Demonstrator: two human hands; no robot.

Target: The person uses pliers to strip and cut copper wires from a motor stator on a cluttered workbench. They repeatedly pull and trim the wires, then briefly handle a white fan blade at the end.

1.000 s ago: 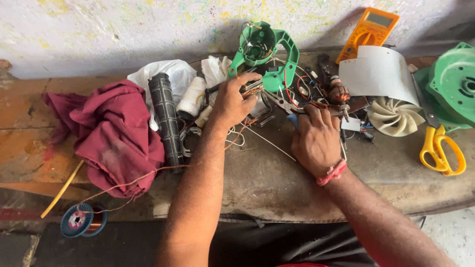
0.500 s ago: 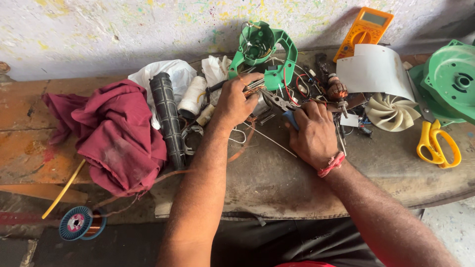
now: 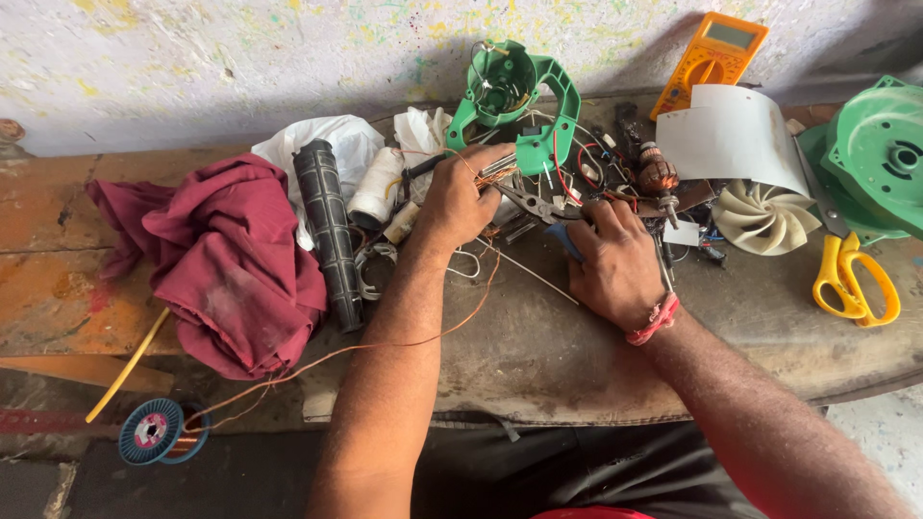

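**Hands busy with wire and pliers**

Seen from the head camera, a thin copper wire [image 3: 385, 348] is pinched in the left hand [image 3: 460, 205], beside the green plastic housing [image 3: 538, 115]. The wire runs down to a blue spool [image 3: 154, 432]. Metal pliers with blue handles [image 3: 538, 207] are gripped by the right hand [image 3: 615, 264] on the worn bench [image 3: 538, 356].

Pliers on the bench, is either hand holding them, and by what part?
The right hand grips the pliers by their blue handles; the jaws point left. The left hand pinches copper wire at its fingertips.
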